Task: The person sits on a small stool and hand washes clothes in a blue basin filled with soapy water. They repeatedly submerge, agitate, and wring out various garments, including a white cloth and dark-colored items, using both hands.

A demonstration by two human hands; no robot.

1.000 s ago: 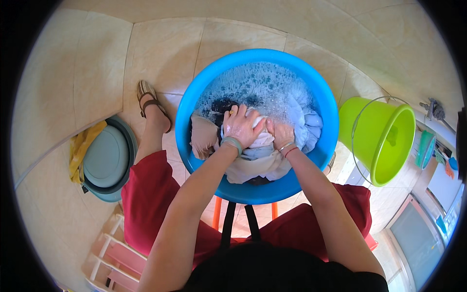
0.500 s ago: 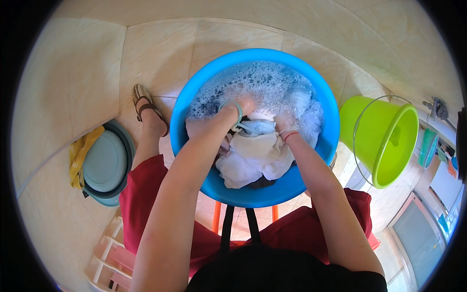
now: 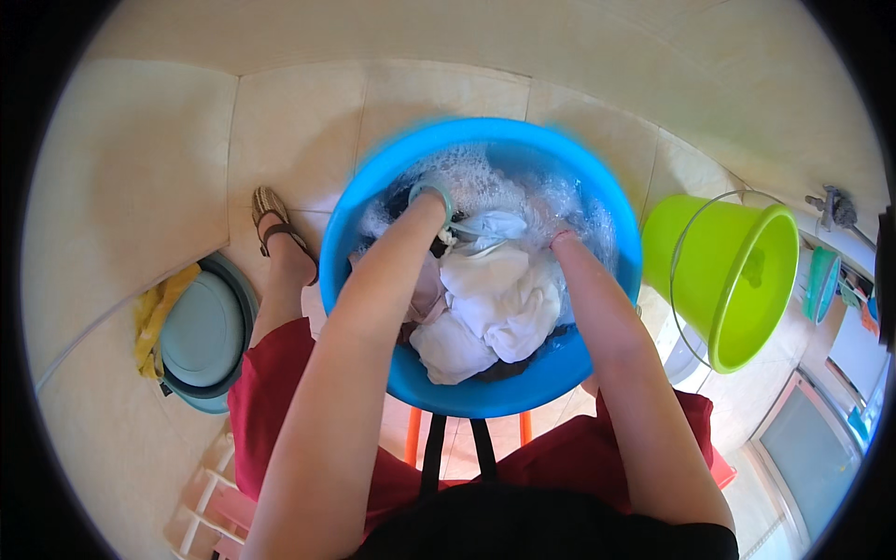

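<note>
- Blue plastic basin (image 3: 467,401): holds sudsy water and soaked laundry; its visible outer side is plain blue.
- White garments (image 3: 504,299): bunched wet at the basin's near side, with a pale-blue cloth (image 3: 490,226) between the wrists.
- Left hand (image 3: 431,192): sunk in suds beyond a pale green bangle (image 3: 449,201); cannot tell whether it grips.
- Right hand (image 3: 549,227): under foam beyond a red cord bracelet (image 3: 563,234); grip hidden too.
- Lime-green bucket (image 3: 695,233): right of the basin, its outer side plain.
- Small items at the right edge: too blurred for reading.
</note>
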